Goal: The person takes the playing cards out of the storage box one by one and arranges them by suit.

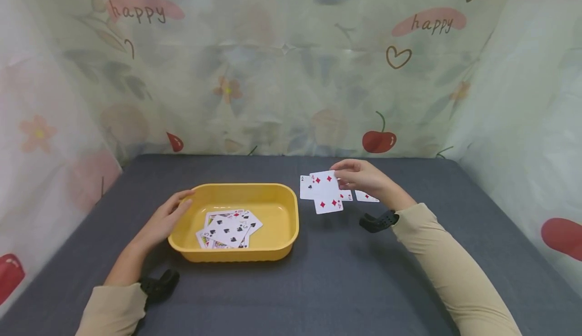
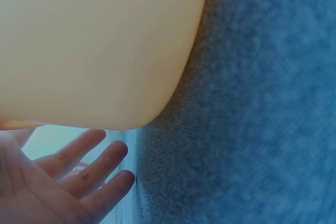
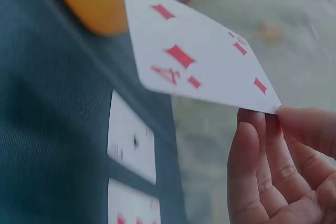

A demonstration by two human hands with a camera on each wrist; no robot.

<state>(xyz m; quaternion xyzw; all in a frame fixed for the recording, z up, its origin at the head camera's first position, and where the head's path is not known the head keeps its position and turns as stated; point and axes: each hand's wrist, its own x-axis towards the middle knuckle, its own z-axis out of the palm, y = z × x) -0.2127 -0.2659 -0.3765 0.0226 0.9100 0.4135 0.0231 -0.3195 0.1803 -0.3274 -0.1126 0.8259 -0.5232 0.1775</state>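
Note:
My right hand (image 1: 360,177) pinches a four of diamonds playing card (image 1: 327,197) by one corner, between thumb and fingers. The card is held up over the table, its face showing in the right wrist view. Behind it in the head view lie an ace with a black suit (image 1: 305,188) and a partly covered red card (image 1: 347,195). Another red card (image 1: 366,197) lies below the right wrist. My left hand (image 1: 161,222) rests at the left rim of a yellow tray (image 1: 291,220), its fingers (image 2: 102,163) straight and spread outside the wall.
Inside the tray is a loose pile of several playing cards, a five of spades (image 1: 227,231) on top. Dark cloth (image 1: 318,295) covers the table. Patterned curtains (image 1: 282,73) hang at the back and both sides.

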